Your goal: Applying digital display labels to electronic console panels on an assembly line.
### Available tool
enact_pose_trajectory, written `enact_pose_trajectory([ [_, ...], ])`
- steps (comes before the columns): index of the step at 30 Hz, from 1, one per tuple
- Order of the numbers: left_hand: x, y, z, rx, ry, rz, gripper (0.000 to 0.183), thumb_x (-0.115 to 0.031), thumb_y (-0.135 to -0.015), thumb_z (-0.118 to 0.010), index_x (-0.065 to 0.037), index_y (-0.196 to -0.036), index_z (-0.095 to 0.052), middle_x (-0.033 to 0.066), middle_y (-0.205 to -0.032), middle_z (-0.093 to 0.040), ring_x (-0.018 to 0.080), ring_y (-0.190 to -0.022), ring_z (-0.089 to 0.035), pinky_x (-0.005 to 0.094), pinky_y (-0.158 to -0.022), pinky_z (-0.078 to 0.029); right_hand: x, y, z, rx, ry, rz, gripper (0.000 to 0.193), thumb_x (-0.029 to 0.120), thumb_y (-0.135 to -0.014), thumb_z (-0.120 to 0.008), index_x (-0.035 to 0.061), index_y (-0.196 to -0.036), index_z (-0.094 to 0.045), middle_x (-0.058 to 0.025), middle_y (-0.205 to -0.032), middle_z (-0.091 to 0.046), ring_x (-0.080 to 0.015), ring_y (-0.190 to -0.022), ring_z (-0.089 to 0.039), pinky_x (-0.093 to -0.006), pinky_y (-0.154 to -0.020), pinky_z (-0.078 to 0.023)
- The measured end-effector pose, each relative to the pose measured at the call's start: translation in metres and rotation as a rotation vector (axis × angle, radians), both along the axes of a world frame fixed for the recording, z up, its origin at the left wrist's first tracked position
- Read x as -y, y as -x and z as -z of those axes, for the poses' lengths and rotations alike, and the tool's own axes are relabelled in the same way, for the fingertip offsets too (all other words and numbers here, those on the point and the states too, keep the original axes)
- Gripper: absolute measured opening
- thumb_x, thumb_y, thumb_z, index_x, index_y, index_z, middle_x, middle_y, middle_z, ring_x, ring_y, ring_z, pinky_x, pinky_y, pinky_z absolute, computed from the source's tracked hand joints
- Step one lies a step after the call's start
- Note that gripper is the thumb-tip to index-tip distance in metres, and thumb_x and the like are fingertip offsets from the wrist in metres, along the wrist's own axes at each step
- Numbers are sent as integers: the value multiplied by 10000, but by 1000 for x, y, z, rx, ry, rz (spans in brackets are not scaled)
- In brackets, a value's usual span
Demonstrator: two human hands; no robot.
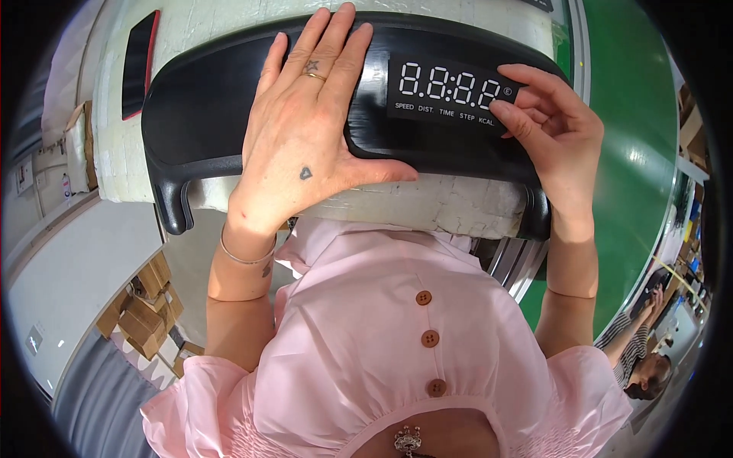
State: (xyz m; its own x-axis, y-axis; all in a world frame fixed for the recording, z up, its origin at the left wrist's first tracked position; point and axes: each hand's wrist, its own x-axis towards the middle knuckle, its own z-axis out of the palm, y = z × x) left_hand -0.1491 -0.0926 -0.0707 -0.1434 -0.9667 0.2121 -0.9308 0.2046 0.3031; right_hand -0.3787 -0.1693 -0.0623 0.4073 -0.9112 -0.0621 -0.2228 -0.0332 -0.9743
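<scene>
A curved black plastic console with a down-turned leg at each end lies across the padded surface before me. My left hand rests flat on its middle, fingers stretched toward the far edge and thumb out to the right. Right of it, on the console's glossy face, is a black rectangular display label with white segmented digits and small lettering below. My right hand has its thumb and index finger on the label's right end, the other fingers curled behind. Whether that end touches the console is hidden.
A dark flat slab with a red edge lies at the far left of the padded surface. Cardboard boxes stand lower left. Green floor and a metal rail run along the right, where another person sits farther off.
</scene>
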Motion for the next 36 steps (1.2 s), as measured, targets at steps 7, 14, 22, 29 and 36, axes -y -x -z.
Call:
enact_pose_trajectory([
  [7,2,2,-2,-18,-5,-12,1222,-656,-415,-812,12,-1371,-449,155,-1480,-383,319,-1391,-331,496,-1135,-216,1,2,0,-25,24,-17,323,-56,-800,-714,-8,-1113,-651,2,-758,-604,-29,-678,-562,-160,-624,-501],
  [14,42,-19,73,-446,841,456,1191,-708,-573,-739,115,-1356,-382,296,-1439,-349,401,-1388,-288,522,-1133,-179,1,1,1,7,20,-36,337,-69,-793,-713,-15,-1120,-649,3,-753,-601,-31,-666,-554,-159,-615,-487],
  [22,22,-15,55,-352,606,312,1190,-686,-531,-762,87,-1360,-401,259,-1448,-361,379,-1388,-300,515,-1133,-189,1,-1,-1,-40,27,-8,339,-75,-787,-714,-17,-1116,-652,1,-759,-609,-37,-672,-563,-163,-617,-486],
  [29,10,-13,38,-260,365,183,1192,-664,-489,-785,60,-1363,-420,221,-1458,-372,358,-1389,-312,508,-1133,-200,3,0,-2,-36,21,-15,341,-69,-789,-714,-17,-1120,-651,-13,-787,-630,-42,-688,-578,-164,-626,-493],
  [36,-3,-7,18,-159,132,64,1198,-642,-447,-808,32,-1366,-439,184,-1467,-384,336,-1390,-323,502,-1133,-210,2,-2,-1,-44,25,-17,346,-71,-789,-713,-20,-1125,-647,-14,-788,-630,-41,-688,-576,-165,-624,-492],
])
